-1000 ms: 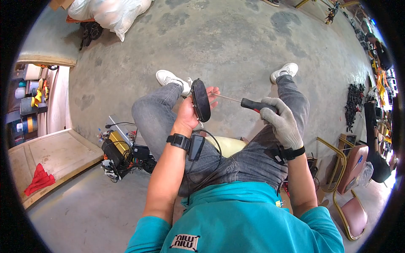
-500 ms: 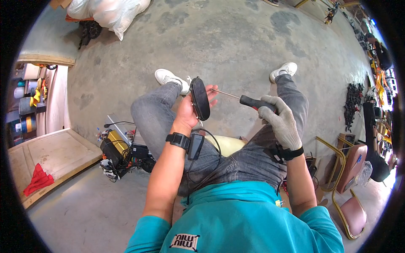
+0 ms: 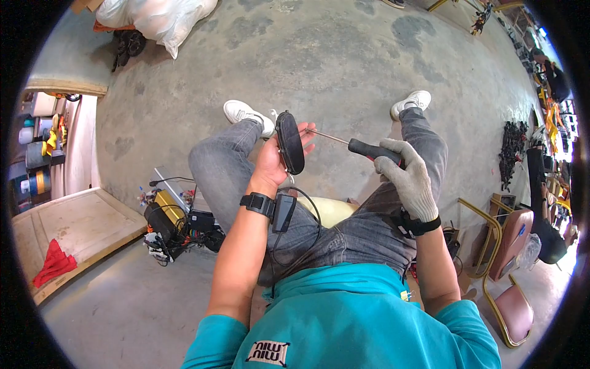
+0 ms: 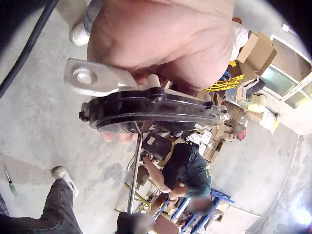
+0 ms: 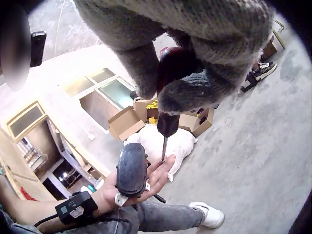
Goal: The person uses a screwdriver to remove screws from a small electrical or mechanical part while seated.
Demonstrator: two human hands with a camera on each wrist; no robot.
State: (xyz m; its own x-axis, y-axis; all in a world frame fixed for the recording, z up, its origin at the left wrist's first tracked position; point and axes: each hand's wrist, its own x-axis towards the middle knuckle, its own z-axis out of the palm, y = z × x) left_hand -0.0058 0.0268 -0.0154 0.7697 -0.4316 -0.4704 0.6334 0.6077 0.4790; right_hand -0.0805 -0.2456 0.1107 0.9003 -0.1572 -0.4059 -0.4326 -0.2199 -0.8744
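My bare left hand [image 3: 269,161] holds a black oval housing [image 3: 290,142], its body between the palm side and the fingers. In the left wrist view the housing [image 4: 156,111] shows a ribbed rim and a white mounting tab [image 4: 92,77] beside the palm. Fingertips [image 4: 117,136] show past its far side. My right hand [image 3: 409,175], in a knitted grey glove, grips a screwdriver [image 3: 367,149] by its black and red handle. Its metal shaft [image 4: 135,170] runs toward the housing, the tip overlapping the left fingers in the head view.
A yellow pad [image 3: 326,214] lies between the thighs. Left of the legs are cables and metal parts [image 3: 175,215] and a wooden panel [image 3: 80,224] with a red cloth [image 3: 55,263]. Metal-framed chairs [image 3: 516,246] stand at right. A white sack [image 3: 160,21] lies at the far left.
Both hands, the housing and the screwdriver have shifted slightly left in the head view. The holds look the same, and the shaft still points at the left hand.
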